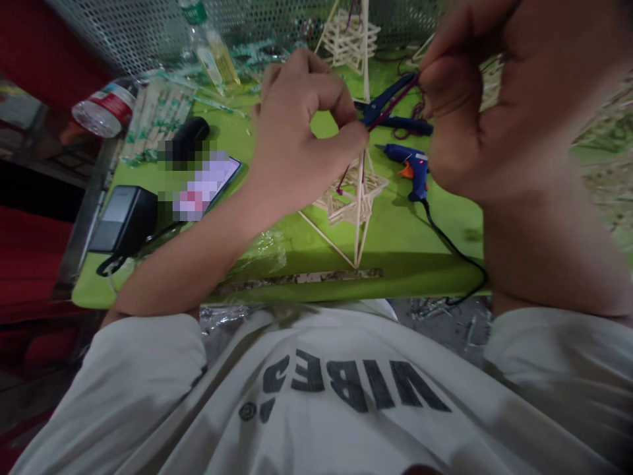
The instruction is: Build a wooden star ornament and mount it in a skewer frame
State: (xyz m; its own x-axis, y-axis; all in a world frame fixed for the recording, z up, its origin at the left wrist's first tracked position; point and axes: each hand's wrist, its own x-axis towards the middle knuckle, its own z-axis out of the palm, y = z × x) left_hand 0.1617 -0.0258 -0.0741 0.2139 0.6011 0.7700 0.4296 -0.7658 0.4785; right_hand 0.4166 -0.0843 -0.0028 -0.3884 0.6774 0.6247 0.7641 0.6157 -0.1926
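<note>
1. Green table (425,257) fills the middle, with a perforated metal panel (148,33) behind it.
2. Left hand (297,125): thumb and index finger pinch a purple cord (393,105), their curve leaving a round gap.
3. Right hand (459,125): thumb and bent index finger pinch the same cord, raised higher; its other fingers are hard to make out.
4. Below the cord, the stick frame (358,211) stands near the front edge, partly hidden by the left hand; another stick piece (349,41) is farther back.
5. Behind the cord is a blue-handled tool (388,99); a blue glue gun (418,173) lies near the frame.
6. At left are wrapped sticks (161,115), a phone (217,181) and a black box (126,218).
7. Green-capped bottle (215,59) holds yellow liquid; the red-labelled bottle (106,109) is tipped over, contents unclear.
</note>
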